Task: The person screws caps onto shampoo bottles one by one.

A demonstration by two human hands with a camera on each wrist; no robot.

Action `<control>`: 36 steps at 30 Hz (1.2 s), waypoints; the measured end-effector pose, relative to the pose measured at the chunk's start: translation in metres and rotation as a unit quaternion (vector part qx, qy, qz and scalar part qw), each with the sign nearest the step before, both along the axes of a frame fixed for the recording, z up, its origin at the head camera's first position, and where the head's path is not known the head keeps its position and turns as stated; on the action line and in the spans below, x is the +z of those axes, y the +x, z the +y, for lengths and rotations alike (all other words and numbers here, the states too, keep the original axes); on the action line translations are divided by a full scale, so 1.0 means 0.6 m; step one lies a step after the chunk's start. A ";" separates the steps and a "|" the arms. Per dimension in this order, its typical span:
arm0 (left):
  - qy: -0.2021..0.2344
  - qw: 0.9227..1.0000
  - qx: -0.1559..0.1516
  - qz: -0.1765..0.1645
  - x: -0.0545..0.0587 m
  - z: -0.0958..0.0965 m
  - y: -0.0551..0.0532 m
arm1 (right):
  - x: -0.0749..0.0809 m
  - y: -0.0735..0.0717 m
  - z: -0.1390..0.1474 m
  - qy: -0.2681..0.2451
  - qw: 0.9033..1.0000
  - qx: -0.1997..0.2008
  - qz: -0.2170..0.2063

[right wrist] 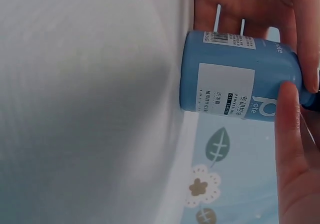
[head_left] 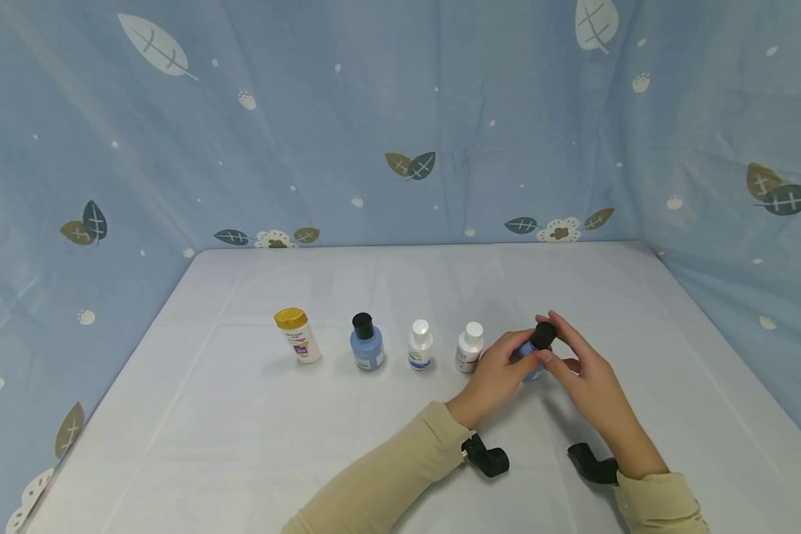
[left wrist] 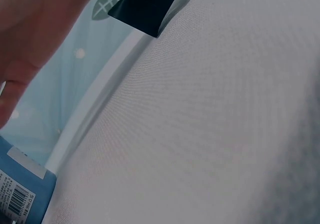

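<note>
At the right end of a row of bottles, both hands are on a blue bottle [head_left: 532,371] with a black cap [head_left: 544,335]. My left hand [head_left: 497,377] holds its shoulder and body from the left. From the right, my right hand [head_left: 590,386] pinches the black cap between thumb and fingers. In the right wrist view the blue bottle [right wrist: 225,73] shows its white printed label, its base close to the white tabletop. Part of its barcode side [left wrist: 30,184] appears in the left wrist view's lower left corner.
Left of the hands stand a white bottle [head_left: 469,348], another white bottle [head_left: 420,346], a second blue bottle [head_left: 367,347] with a black cap, and a white bottle with a yellow cap [head_left: 298,337]. Black wrist devices [head_left: 489,457] sit under the sleeves. A blue leaf-patterned curtain [head_left: 347,111] surrounds the white table [head_left: 207,430].
</note>
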State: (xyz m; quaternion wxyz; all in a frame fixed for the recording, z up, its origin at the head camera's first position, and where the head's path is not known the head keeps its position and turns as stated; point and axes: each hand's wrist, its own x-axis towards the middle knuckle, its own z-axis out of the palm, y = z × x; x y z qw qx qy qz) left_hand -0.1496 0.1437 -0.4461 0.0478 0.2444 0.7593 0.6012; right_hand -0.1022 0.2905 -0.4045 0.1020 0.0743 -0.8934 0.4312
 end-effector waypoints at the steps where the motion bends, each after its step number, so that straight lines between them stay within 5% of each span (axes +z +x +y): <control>1: 0.001 1.000 0.000 0.000 0.000 0.000 0.000 | 0.001 0.001 0.000 -0.001 1.000 -0.008 -0.007; 10: 0.010 1.000 -0.012 -0.003 0.000 0.001 0.001 | -0.009 0.002 0.006 0.001 0.998 -0.056 0.022; 18: 0.019 1.000 -0.008 0.001 0.002 0.000 0.002 | -0.093 -0.032 0.046 0.023 0.994 -0.090 0.065; 28: 0.009 1.000 -0.007 0.015 0.004 0.000 0.001 | -0.023 -0.006 0.012 0.000 0.995 -0.076 0.060; 36: 0.010 1.000 -0.008 0.016 0.002 -0.001 0.001 | -0.069 -0.027 0.036 0.025 0.993 -0.068 0.093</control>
